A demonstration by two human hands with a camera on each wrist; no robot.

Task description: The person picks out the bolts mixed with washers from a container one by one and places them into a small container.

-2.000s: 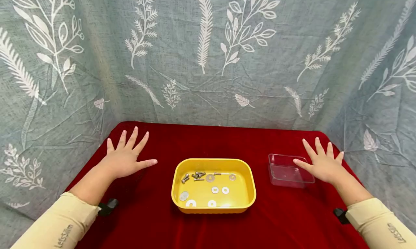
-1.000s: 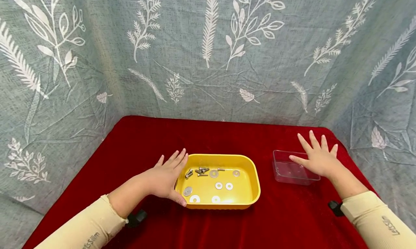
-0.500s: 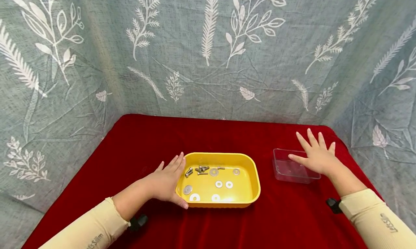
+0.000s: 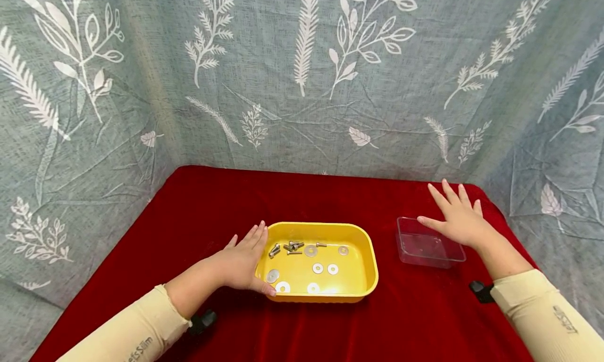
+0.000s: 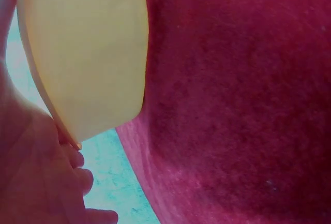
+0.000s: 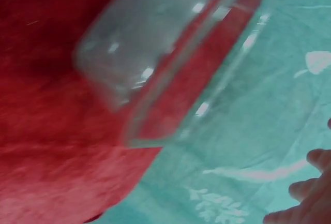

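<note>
A yellow plastic tray (image 4: 325, 298) stands on red cloth near the middle of the head view. Inside it are several small metal screws (image 4: 293, 246) toward the back left and several flat washers (image 4: 318, 268) spread about. My left hand (image 4: 239, 265) lies against the tray's left end, fingers fairly straight along the side, thumb at the front left corner. The left wrist view has the tray's wall (image 5: 88, 53) close to the palm. At the right, my right hand (image 4: 460, 220) hovers with spread fingers just above and behind a clear plastic box (image 4: 427, 258), touching nothing visible.
Red velvety cloth (image 4: 302, 199) covers the table. A grey-green curtain (image 4: 273, 89) with white leaf prints hangs behind and at both sides. The clear box stands apart from the tray, with bare cloth between them.
My left hand has moved right, from over the cloth to the tray's left end; its thumb has shifted slightly inward since. My right hand has drifted slightly up and left.
</note>
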